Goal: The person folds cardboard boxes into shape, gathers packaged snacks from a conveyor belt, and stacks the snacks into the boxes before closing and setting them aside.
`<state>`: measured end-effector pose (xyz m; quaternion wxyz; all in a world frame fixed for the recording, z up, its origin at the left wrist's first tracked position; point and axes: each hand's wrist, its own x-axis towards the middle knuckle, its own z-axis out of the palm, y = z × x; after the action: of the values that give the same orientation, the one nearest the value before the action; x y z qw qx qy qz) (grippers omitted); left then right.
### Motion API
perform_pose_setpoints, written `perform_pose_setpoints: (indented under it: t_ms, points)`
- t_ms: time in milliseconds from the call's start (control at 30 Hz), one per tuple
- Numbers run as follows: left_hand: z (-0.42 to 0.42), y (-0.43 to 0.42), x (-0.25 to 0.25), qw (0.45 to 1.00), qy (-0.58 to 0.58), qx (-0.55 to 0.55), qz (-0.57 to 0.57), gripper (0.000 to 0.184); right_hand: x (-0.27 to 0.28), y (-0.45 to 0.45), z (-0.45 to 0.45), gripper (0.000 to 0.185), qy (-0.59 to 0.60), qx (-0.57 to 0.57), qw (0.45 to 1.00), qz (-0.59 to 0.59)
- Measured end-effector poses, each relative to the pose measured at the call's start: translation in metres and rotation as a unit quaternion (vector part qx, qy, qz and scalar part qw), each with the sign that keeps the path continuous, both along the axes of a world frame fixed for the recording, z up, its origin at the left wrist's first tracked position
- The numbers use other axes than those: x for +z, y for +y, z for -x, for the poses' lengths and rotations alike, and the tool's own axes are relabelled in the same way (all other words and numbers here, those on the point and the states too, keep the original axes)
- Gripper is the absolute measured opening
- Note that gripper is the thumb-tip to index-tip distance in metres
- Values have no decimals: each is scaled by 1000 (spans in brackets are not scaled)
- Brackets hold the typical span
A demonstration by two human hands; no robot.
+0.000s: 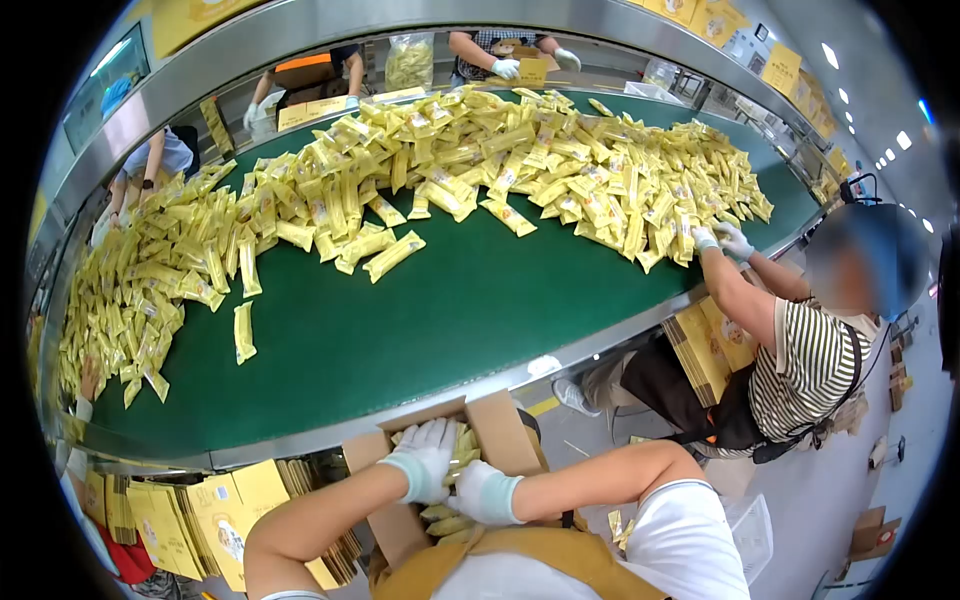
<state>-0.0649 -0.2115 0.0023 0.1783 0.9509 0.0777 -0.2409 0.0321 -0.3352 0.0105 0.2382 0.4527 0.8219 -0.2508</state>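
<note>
Both of my hands wear white gloves and reach into an open cardboard box [505, 432] in front of my body. The box holds yellow wrapped packets [447, 524], several of them lying in rows. My left hand [424, 460] is closed over packets near the far side of the box, its back turned up. Just to the right and nearer to me, my right hand [484, 492] grips packets from the other side, fingers curled inward. Some yellow packets [464, 445] show between the two hands; my fingertips are partly hidden.
Beyond the box runs a green conveyor belt [430, 330] bearing a long heap of yellow packets [500, 150]. A co-worker in a striped shirt [815, 360] handles packets at the right. Flattened yellow cartons [215, 515] stand at the lower left. Other workers are across the belt.
</note>
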Motion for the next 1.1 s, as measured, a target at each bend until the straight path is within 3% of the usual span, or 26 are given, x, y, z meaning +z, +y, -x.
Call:
perform_pose_setpoints:
  t_ms: [33, 100, 133, 167, 200, 233, 267, 333, 367, 400, 433, 500, 567, 633, 667, 767, 800, 833, 900, 967, 1033, 1100]
  points:
    - [6, 3, 17, 998, -5, -57, -25, 102, 14, 3, -9, 42, 23, -5, 1000, 19]
    - [12, 20, 64, 991, -41, -107, 69, 73, 41, 15, -58, 44, 257, -76, 961, 71]
    - [18, 34, 75, 971, -85, -36, 219, 60, 50, 21, -85, 46, 387, -110, 912, 81]
    - [28, 54, 81, 923, -128, 36, 362, 48, 59, 24, -114, 44, 436, -202, 873, 82]
    - [38, 75, 84, 892, -158, 70, 419, 37, 63, 26, -145, 39, 469, -238, 850, -25]
    - [48, 99, 83, 854, -187, 103, 474, 28, 72, 32, -179, 42, 416, -314, 851, -71]
    - [66, 125, 55, 826, -256, 161, 476, 28, 61, 32, -214, 40, 497, -419, 753, -98]
    - [61, 139, 13, 806, -360, 312, 351, 33, 22, 44, -286, 43, 417, -529, 663, -327]
    - [48, 133, 5, 800, -388, 400, 222, 36, 4, 49, -321, 46, 369, -579, 606, -402]
    - [48, 134, -14, 864, -359, 352, 11, 44, -11, 52, -357, 50, 307, -602, 590, -441]
    - [49, 141, -47, 885, -337, 322, -12, 57, -23, 55, -394, 53, 243, -621, 570, -480]
    - [25, 135, -62, 906, -266, 315, -93, 69, -43, 58, -465, 64, 193, -649, 548, -491]
    - [-4, 132, -75, 912, -237, 303, -143, 74, -43, 59, -521, 67, 166, -718, 546, -397]
    - [-26, 123, -68, 913, -223, 284, -192, 73, -39, 63, -533, 71, 237, -746, 492, -381]
    - [-31, 120, -69, 914, -227, 274, -197, 72, -51, 69, -546, 80, 275, -747, 503, -336]
    - [-35, 123, -72, 917, -238, 258, -187, 71, -85, 99, -571, 92, 209, -746, 502, -383]
    - [-34, 121, -69, 917, -237, 257, -193, 71, -63, 108, -543, 100, 66, -783, 521, -333]
    - [-34, 121, -69, 916, -235, 260, -194, 71, -73, 119, -542, 103, 26, -771, 536, -342]
    - [-36, 119, -68, 914, -242, 261, -194, 71, -73, 127, -533, 98, 39, -773, 525, -355]
    - [-36, 119, -68, 913, -242, 262, -198, 71, -76, 132, -509, 94, 68, -739, 562, -366]
    - [-36, 120, -69, 910, -252, 260, -202, 70, -92, 137, -470, 92, 172, -674, 575, -431]
    - [-36, 121, -72, 909, -262, 256, -200, 70, -69, 143, -417, 83, 164, -641, 670, -337]
